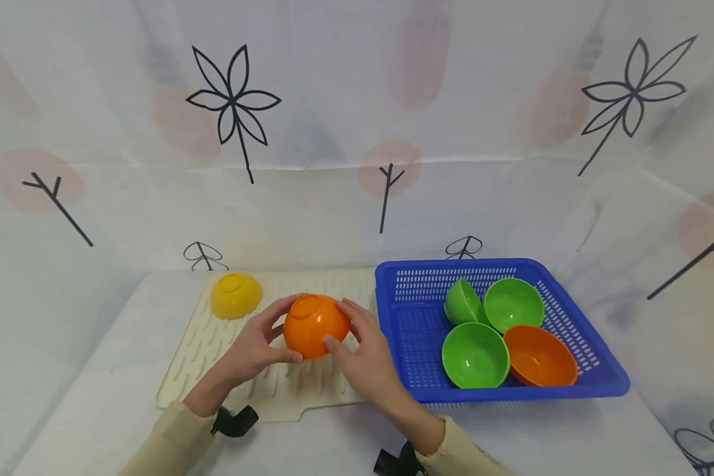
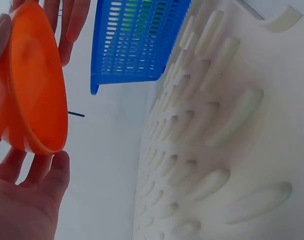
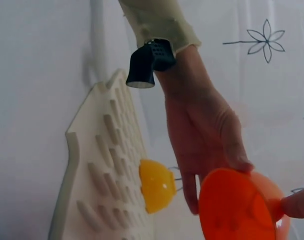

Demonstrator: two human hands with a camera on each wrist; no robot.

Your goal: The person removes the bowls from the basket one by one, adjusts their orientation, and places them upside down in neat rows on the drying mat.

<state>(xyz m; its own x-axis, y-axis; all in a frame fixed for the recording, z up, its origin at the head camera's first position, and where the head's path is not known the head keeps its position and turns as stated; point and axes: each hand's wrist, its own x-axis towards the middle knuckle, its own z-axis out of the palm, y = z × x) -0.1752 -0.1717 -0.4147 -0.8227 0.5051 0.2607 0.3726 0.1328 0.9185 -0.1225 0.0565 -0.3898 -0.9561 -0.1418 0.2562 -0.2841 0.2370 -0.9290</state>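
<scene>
An orange bowl (image 1: 314, 325), its base turned up toward the head camera, is held between both hands above the cream drying mat (image 1: 184, 370). My left hand (image 1: 254, 349) grips its left side, fingers along the far rim and thumb near the lower edge. From the right, my right hand (image 1: 365, 354) holds it with the thumb on the outer wall and fingers at the upper side. The left wrist view shows the hollow inside of the orange bowl (image 2: 39, 80) facing the mat's ridges. A yellow bowl (image 1: 235, 295) lies upside down on the mat's back left corner.
A blue perforated basket (image 1: 416, 395) stands right of the mat. Inside it are several green bowls (image 1: 475, 357) and another orange bowl (image 1: 541, 357). A patterned white cloth (image 1: 333, 119) hangs behind the table (image 1: 113, 370). Black wrist cameras (image 1: 235, 421) sit under the sleeves.
</scene>
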